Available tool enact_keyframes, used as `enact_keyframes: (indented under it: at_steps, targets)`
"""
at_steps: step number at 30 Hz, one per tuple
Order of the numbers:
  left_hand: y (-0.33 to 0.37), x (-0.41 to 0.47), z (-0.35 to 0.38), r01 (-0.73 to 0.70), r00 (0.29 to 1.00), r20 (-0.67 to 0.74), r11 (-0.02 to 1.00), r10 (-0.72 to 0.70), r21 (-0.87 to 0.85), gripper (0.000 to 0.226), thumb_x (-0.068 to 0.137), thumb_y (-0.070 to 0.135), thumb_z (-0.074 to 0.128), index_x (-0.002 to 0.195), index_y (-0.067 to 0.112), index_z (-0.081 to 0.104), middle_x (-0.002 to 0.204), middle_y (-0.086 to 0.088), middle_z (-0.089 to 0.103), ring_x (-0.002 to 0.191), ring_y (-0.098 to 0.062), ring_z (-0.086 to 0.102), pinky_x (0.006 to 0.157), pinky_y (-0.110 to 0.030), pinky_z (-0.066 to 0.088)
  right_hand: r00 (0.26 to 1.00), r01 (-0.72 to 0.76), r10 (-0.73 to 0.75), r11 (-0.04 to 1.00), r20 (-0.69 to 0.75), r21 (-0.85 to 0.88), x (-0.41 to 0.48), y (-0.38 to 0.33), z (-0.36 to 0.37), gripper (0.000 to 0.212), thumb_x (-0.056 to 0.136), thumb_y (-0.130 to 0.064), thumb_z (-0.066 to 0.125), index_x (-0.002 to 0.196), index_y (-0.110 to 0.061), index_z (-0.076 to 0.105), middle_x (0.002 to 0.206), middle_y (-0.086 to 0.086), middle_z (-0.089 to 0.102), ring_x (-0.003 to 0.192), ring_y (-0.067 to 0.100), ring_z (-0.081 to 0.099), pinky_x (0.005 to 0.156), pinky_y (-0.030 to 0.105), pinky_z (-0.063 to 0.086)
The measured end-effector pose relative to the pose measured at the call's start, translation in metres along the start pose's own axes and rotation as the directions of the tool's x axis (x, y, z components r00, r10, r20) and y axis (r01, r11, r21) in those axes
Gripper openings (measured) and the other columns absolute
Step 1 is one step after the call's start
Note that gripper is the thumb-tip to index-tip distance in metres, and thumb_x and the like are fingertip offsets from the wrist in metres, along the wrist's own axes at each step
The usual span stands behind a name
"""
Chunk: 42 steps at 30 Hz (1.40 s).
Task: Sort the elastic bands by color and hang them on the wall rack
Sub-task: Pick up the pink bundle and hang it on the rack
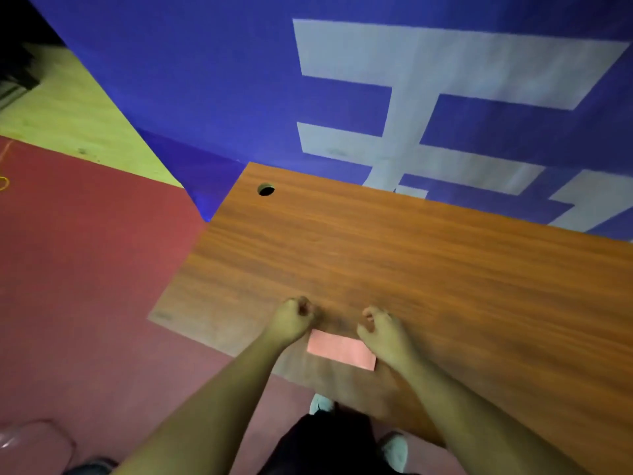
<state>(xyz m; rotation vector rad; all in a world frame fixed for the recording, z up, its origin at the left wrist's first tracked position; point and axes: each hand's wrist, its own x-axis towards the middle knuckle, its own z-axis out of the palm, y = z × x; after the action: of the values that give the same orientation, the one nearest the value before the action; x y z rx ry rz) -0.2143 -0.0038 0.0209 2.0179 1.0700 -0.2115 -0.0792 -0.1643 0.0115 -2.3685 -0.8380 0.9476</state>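
Both of my hands hover over the near edge of a wooden table (pixel 411 255). My left hand (pixel 294 320) is balled into a fist with the thumb against the fingers, and motion blur hides whether anything sits inside it. My right hand (pixel 383 329) is a short way to its right, fingers loosely curled and holding nothing I can see. Between and just below the hands a pink card (pixel 342 349) lies flat on the table. A thin yellow elastic band (pixel 3 183) lies on the red floor at the far left edge.
A blue banner with large white characters (pixel 411 97) hangs behind the table. The table has a round cable hole (pixel 265 189) near its far left corner. Red floor mat (pixel 85 269) spreads to the left; my shoes (pixel 394 450) stand below the table edge.
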Motion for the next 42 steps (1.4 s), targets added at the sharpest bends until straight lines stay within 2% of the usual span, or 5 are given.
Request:
enact_keyframes:
  at_steps: [5,11,22,32,42]
  targets:
    - [-0.039,0.006,0.027,0.010,1.000,0.015,1.000,-0.010,-0.003,0.011,0.082,0.008,0.061,0.080,0.019,0.061,0.086,-0.008,0.068,0.088,-0.029,0.066,0.072,-0.021,0.045,0.996,-0.015,0.016,1.000,0.084,-0.015,0.002,0.005,0.041,0.033,0.082,-0.017,0.062,0.111,-0.002,0.064,0.116,0.016,0.062,0.112,0.031,0.058,0.095,0.032,0.043]
    - [-0.058,0.022,0.048,-0.095,0.988,0.123,0.994,0.088,0.051,0.043,0.080,0.007,0.059,0.122,0.015,0.067,0.109,-0.006,0.065,0.102,-0.019,0.058,0.091,-0.006,0.033,0.991,0.029,-0.014,0.994,0.131,-0.110,0.018,0.002,0.080,0.045,0.083,-0.023,0.061,0.127,-0.018,0.057,0.133,0.003,0.050,0.124,0.024,0.050,0.103,0.037,0.043]
    - [-0.084,0.058,0.053,-0.237,0.948,0.248,0.964,0.201,0.122,0.019,0.078,0.004,0.067,0.096,0.008,0.067,0.110,-0.010,0.052,0.101,-0.026,0.059,0.095,-0.021,0.042,0.996,0.014,0.016,0.939,0.085,-0.345,0.040,0.011,0.108,0.046,0.082,-0.047,0.054,0.127,-0.042,0.053,0.130,-0.008,0.042,0.133,0.017,0.034,0.096,0.043,0.046]
    - [-0.028,0.086,-0.002,-0.335,0.915,0.243,0.942,0.322,0.011,0.016,0.080,0.002,0.066,0.092,0.012,0.069,0.099,-0.001,0.048,0.081,-0.006,0.051,0.076,-0.006,0.036,0.976,0.009,-0.057,0.975,0.209,0.222,0.051,-0.035,0.025,0.028,0.093,-0.031,0.056,0.106,-0.010,0.068,0.082,0.006,0.062,0.079,0.007,0.055,0.084,0.033,0.052]
    - [0.113,0.073,-0.107,-0.606,0.745,0.278,0.789,0.606,-0.097,0.012,0.079,0.020,0.067,0.089,0.025,0.063,0.114,-0.001,0.055,0.112,-0.014,0.051,0.096,-0.021,0.038,0.950,0.306,-0.312,0.930,-0.003,0.202,0.037,-0.109,-0.141,0.012,0.081,-0.022,0.062,0.072,-0.030,0.065,0.070,-0.013,0.066,0.066,0.000,0.058,0.068,0.024,0.045]
